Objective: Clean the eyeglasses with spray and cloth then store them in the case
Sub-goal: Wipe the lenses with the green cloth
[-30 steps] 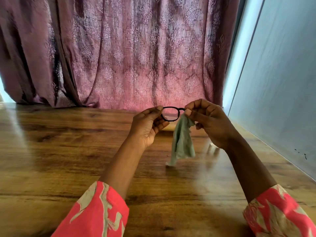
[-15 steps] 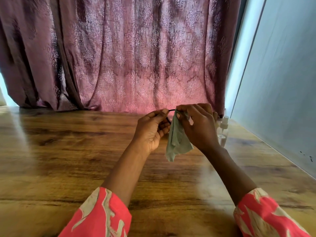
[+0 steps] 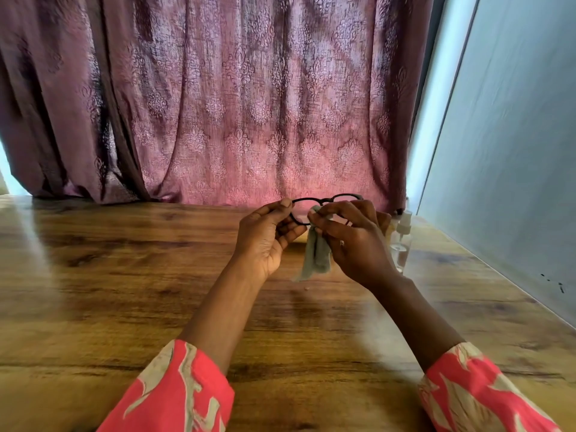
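Observation:
Black-framed eyeglasses [image 3: 325, 200] are held up above the wooden table [image 3: 124, 291], near its far edge. My left hand [image 3: 265, 238] pinches the left end of the frame. My right hand [image 3: 352, 241] presses a pale green cloth [image 3: 316, 257] against the left lens, and the cloth's loose end hangs down between my hands. A clear spray bottle [image 3: 402, 241] with a white nozzle stands on the table just right of my right hand, partly hidden by it. No case is visible.
A patterned mauve curtain [image 3: 233, 104] hangs along the far edge of the table. A pale blue wall [image 3: 514, 151] runs along the table's right side. A small crumb [image 3: 307, 288] lies on the wood below the cloth.
My right hand went from the right lens across to the left lens with the cloth. The glasses frame shows more above my hands now than half a second ago.

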